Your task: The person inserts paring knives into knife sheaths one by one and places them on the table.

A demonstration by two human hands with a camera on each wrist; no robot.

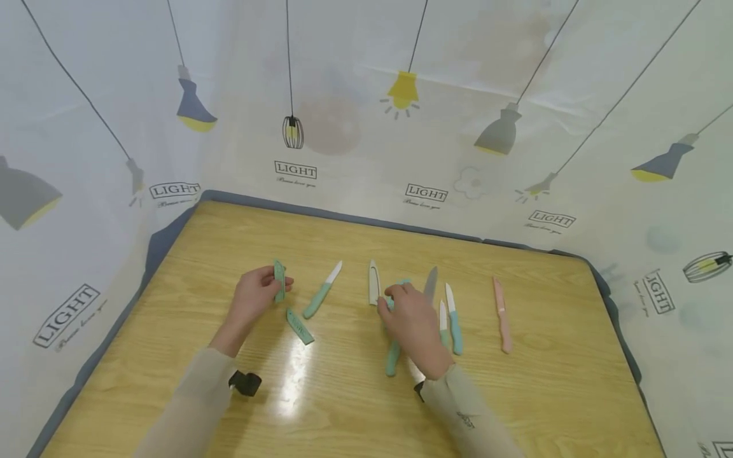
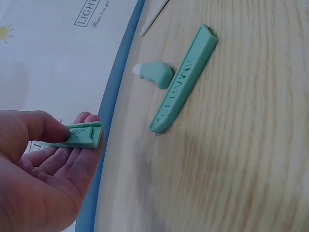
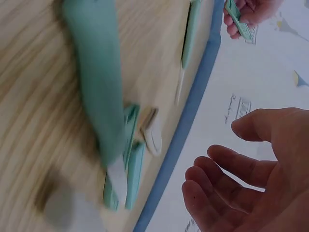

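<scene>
My left hand [image 1: 252, 298] pinches a green knife sheath [image 2: 87, 135] between thumb and fingers, raised above the table. Below it lies a second green sheath [image 2: 186, 79] with cut-out marks, and to its right a green-handled paring knife [image 1: 318, 299] with a white blade. My right hand [image 3: 241, 179] holds nothing; its fingers are loosely bent and the thumb is apart from them. It hovers over a larger green-handled knife [image 3: 99, 82], whose grey blade [image 1: 431, 283] shows beyond the hand. Green sheaths [image 3: 135, 174] and a white sheath [image 3: 153, 135] lie near it, partly hidden by the hand in the head view.
Right of my right hand lie a blue-handled knife [image 1: 455, 331] and a smaller green-handled knife [image 1: 443, 318]. Farther right is a pink knife [image 1: 502, 315]. The wooden table [image 1: 355, 413] meets lamp-printed sheeting [image 1: 355, 159] at its back and sides.
</scene>
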